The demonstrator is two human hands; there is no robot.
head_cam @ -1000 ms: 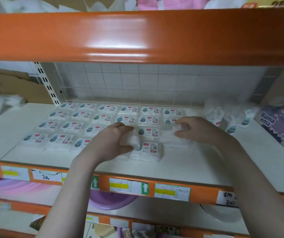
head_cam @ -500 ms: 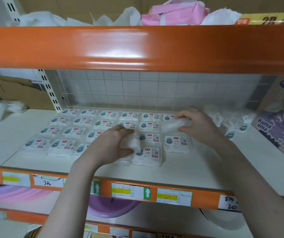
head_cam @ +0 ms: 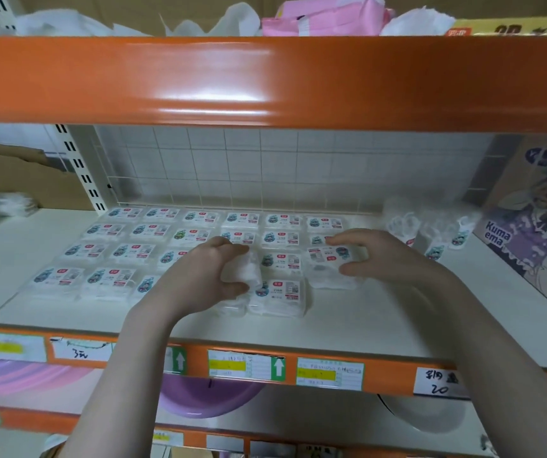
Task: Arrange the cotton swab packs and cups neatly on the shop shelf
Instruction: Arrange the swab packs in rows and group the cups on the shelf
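Both hands grip packs on the white shelf (head_cam: 381, 312): the left hand (head_cam: 199, 279) curls round a cotton swab pack (head_cam: 247, 271) lifted slightly over the front row, and the right hand (head_cam: 378, 256) pinches another pack (head_cam: 330, 259) between fingers and thumb on top of the stack at the grid's right end. Flat packs lie in neat rows (head_cam: 153, 242) back to the wire grid panel (head_cam: 265, 166). Clear plastic cups (head_cam: 430, 226) sit jumbled just right of the rows, beside a purple printed box (head_cam: 536, 219).
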